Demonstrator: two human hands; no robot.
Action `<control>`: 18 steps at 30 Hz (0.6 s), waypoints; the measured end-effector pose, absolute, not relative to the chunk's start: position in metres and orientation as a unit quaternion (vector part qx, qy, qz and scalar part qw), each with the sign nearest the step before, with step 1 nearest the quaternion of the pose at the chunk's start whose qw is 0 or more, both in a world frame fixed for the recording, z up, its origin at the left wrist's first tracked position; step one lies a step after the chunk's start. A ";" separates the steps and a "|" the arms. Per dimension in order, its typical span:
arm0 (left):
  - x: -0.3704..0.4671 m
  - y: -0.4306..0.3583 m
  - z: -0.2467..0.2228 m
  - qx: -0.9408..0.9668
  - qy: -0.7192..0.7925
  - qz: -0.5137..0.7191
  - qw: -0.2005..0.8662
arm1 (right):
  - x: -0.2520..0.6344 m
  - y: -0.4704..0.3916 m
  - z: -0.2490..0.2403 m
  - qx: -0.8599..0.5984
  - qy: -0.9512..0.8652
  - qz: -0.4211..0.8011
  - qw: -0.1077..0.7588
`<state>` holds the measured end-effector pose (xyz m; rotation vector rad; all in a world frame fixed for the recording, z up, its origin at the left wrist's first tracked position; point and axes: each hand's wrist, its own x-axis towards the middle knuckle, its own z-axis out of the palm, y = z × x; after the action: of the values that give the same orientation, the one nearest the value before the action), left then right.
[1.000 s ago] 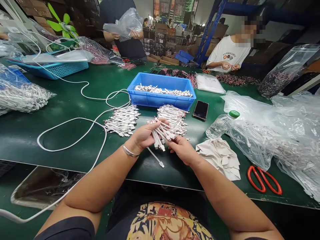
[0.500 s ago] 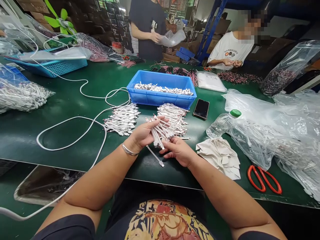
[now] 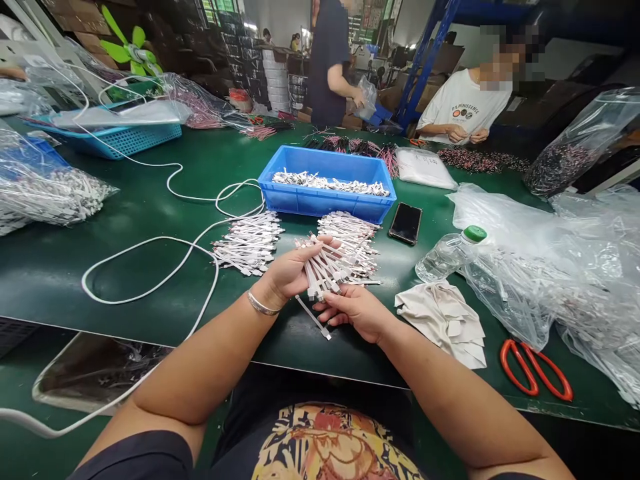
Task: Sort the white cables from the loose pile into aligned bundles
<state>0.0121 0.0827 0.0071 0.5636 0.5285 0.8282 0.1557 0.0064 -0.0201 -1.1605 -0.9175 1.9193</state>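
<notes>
A bundle of short white cables point(image 3: 324, 272) with plug ends lies in my left hand point(image 3: 290, 272), whose fingers and thumb are wrapped round it. At the bundle's lower end, my right hand point(image 3: 357, 311) is closed with thumb and fingers on the plugs; whether it grips one cable or several is hidden. One loose white cable point(image 3: 313, 319) rests on the table just below the hands. Behind them are two heaps of the same cables, a left heap point(image 3: 247, 243) and a right heap point(image 3: 357, 243), the latter partly covered by my left hand and the bundle.
A blue bin point(image 3: 327, 200) of white cables stands behind the heaps. To the right are a phone point(image 3: 405, 223), a bottle point(image 3: 444, 257), cloths point(image 3: 443, 317), red-handled scissors point(image 3: 535, 370) and plastic bags point(image 3: 505, 220). A white cord point(image 3: 145, 250) loops leftward. Two people stand across the table.
The cables in my left hand are fanned slightly differently, and my right hand stays at their plug ends. The dark-shirted person across the table has turned and moved right. The view has shifted slightly.
</notes>
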 end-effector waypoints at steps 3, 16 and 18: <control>0.011 0.083 0.005 0.259 0.249 0.393 0.846 | 0.155 0.007 -0.021 -0.449 -0.350 0.745 0.348; 0.004 0.093 0.008 0.265 0.267 0.416 0.828 | 0.157 -0.053 0.063 -0.150 -0.475 0.843 0.203; 0.005 0.094 0.007 0.256 0.276 0.421 0.825 | 0.152 -0.072 0.084 -0.057 -0.455 0.868 0.191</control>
<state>0.0054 0.0937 0.0074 0.5435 0.5864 0.8942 0.1523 -0.0724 0.0842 -0.1590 -1.2772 2.4389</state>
